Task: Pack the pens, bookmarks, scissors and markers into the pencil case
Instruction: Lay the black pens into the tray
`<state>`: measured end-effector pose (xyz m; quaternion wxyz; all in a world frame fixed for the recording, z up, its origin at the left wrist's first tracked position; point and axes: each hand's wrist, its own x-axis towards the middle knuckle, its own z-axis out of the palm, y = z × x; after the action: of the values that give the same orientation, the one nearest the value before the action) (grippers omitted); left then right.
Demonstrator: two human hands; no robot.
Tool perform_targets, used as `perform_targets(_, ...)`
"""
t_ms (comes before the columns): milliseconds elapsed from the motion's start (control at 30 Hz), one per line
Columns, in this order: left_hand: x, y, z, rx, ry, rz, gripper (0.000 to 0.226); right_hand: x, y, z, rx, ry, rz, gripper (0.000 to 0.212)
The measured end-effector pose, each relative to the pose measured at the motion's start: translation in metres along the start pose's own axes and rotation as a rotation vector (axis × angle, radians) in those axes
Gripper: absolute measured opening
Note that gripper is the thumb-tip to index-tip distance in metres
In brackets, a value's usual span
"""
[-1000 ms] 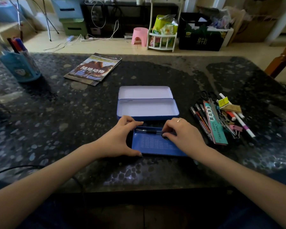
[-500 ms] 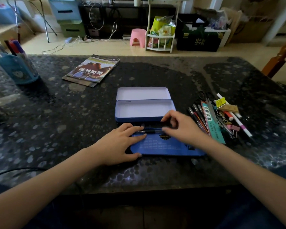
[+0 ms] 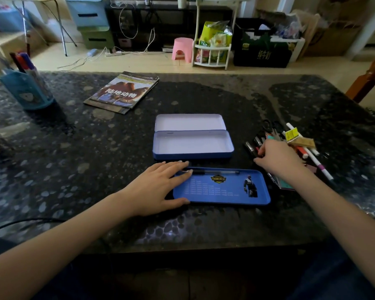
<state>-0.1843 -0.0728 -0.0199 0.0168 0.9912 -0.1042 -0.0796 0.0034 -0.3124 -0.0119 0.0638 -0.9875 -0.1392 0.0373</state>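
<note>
While one pen (image 3: 214, 171) lies along the tray's (image 3: 223, 189) far edge, the right hand (image 3: 277, 158) reaches into the pile (image 3: 290, 146) for another.
Dark speckled desk (image 3: 95, 159), cluttered room behind; open case (image 3: 193, 146) holds nothing, tray just before it. Left hand (image 3: 158, 187) rests flat, fingers (image 3: 178, 164) straight, steadying the tray; right fingers curl onto pens, grip unclear. Next: pinch one pen free, lay it in.

Both forearms are showing bare, no sleeves reaching the wrists; left grip (image 3: 160, 187) and right grip (image 3: 277, 158) are wearing no gloves, and dark trousers are showing below.
</note>
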Motion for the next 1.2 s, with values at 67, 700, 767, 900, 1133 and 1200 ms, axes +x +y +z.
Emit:
perform_targets(67,0.001,-0.001,-0.001,-0.02,-0.019,0.001,0.076,-0.003,-0.004,0.0,0.013,-0.026,-0.004,0.015)
perform_targets(700,0.005,-0.003,-0.001,-0.201,0.129,0.004,0.045,-0.043,-0.043,0.005,0.511,-0.167,-0.592,0.011)
perform_targets(767,0.004,-0.003,0.001,-0.211,0.136,-0.013,0.043,-0.046,-0.045,0.011,0.418,-0.19,-0.657,0.013)
perform_targets(900,0.005,-0.002,0.006,-0.275,0.165,-0.069,0.046,-0.049,-0.049,0.018,0.316,-0.09,-0.682,0.012)
perform_targets(1133,0.004,-0.003,0.009,-0.312,0.228,-0.105,0.049,-0.053,-0.057,0.026,0.314,-0.061,-0.663,0.012)
perform_targets(1200,0.002,-0.001,0.007,-0.221,0.236,-0.015,0.044,-0.056,-0.062,0.03,0.329,-0.026,-0.614,0.015)
